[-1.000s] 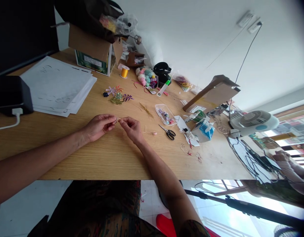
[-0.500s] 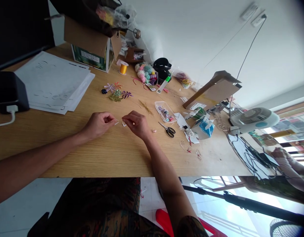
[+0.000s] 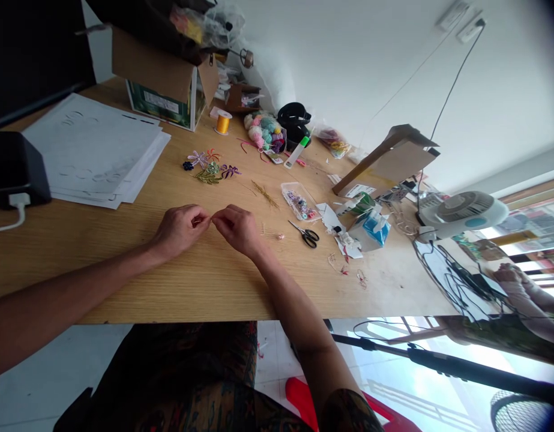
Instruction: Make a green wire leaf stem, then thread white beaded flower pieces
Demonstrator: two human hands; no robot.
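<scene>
My left hand and my right hand meet above the wooden desk, thumbs and forefingers pinched together with the tips almost touching. Whatever small piece they pinch is hidden between the fingertips. Just right of my right hand lies a pinkish bead with thin wire beside it. Beyond my hands are small wire flowers, among them a purple flower and a green flower. Golden wire sprigs lie to their right.
Black scissors and a clear bead tray stand to the right. Papers cover the left side. Behind are a yellow spool, yarn balls and a cardboard box. A fan and another person's arm are far right.
My right hand has moved left and closed the gap to my left hand. The small white bits seen at the fingertips before are now out of sight.
</scene>
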